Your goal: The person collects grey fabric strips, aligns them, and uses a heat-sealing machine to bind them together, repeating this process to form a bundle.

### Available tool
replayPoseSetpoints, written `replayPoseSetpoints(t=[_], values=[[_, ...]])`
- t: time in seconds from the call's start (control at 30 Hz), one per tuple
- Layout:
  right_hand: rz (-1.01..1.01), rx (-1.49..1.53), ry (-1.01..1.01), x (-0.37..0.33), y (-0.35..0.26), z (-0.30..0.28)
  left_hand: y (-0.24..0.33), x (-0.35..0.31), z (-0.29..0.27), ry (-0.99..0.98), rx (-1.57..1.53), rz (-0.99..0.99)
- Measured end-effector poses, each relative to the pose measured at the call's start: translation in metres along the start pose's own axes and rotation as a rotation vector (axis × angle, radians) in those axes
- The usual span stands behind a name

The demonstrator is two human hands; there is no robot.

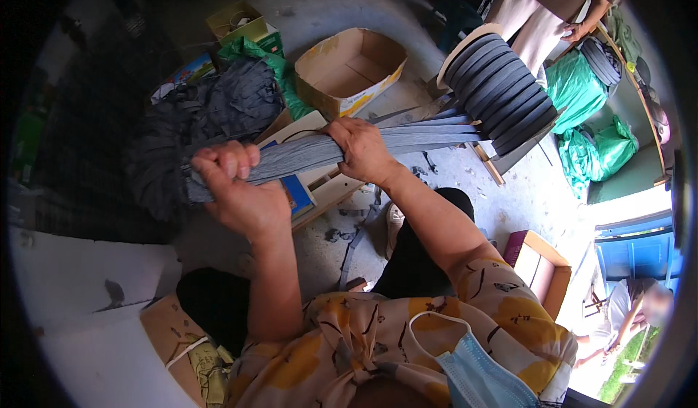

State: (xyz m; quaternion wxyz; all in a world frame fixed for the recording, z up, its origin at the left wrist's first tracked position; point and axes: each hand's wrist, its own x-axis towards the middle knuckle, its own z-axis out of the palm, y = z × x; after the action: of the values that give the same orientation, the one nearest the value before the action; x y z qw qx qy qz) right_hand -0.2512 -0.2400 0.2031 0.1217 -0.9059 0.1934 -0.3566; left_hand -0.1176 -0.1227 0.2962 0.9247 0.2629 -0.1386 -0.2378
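A bundle of grey fabric strips (291, 159) stretches across in front of me, level with my chest. My left hand (243, 190) is closed round its left end. Further right along the same bundle, my right hand (363, 150) grips it from above. From there the strips run on to a big spool (502, 88) wound with dark grey strip at the upper right. A large heap of loose grey strips (211, 103) lies at the left, beyond my left hand. Beneath the bundle, a light board (338, 190) with a blue patch is partly hidden.
An open cardboard box (349, 70) stands on the floor ahead. Green plastic bags (582, 88) sit at the right beside a standing person (538, 15). An open carton (538, 266) is at my right; another person (618, 321) is at the far lower right. Dark scraps (352, 244) litter the floor.
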Motion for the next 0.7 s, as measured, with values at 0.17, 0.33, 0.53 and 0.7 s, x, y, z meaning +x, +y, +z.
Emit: replayPoseSetpoints(t=[0.17,0.33,0.53,0.7], values=[[0.025,-0.011,-0.033,-0.003,-0.002,0.000,0.051,0.014,-0.022,-0.071,0.001,0.083],[0.031,-0.040,-0.070,-0.008,0.000,0.002,0.114,0.034,-0.044,-0.145,-0.072,0.070],[0.073,-0.066,-0.080,-0.020,0.025,-0.003,0.196,0.066,-0.076,-0.084,-0.069,0.084],[0.108,-0.188,-0.062,-0.027,0.051,-0.022,0.260,0.100,-0.119,-0.037,-0.139,0.061]])
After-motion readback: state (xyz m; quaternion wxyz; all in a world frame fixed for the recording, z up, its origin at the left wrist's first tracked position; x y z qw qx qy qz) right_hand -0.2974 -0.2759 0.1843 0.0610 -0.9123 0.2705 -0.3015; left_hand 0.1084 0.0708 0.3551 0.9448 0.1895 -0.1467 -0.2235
